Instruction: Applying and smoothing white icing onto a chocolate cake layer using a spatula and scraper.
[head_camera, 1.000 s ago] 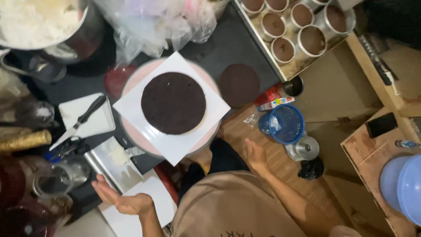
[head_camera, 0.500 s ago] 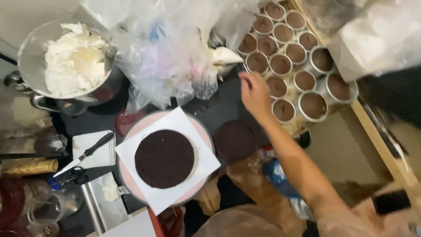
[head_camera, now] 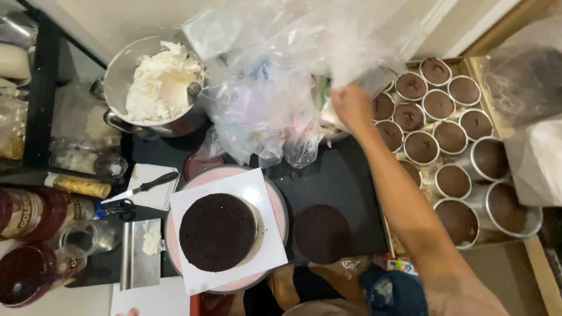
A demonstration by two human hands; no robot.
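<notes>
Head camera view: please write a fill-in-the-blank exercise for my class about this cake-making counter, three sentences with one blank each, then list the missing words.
1. The dark round cake sits on a white square board on a ____ turntable.
2. The right hand reaches into a heap of clear ____ bags.
3. The metal pot at the back holds ____ cream.

Missing words: pink; plastic; white

round cakes (head_camera: 218,232): 2 | filled tins (head_camera: 451,137): about 14 | bowl (head_camera: 153,88): 1 | knife (head_camera: 140,188): 1
</notes>
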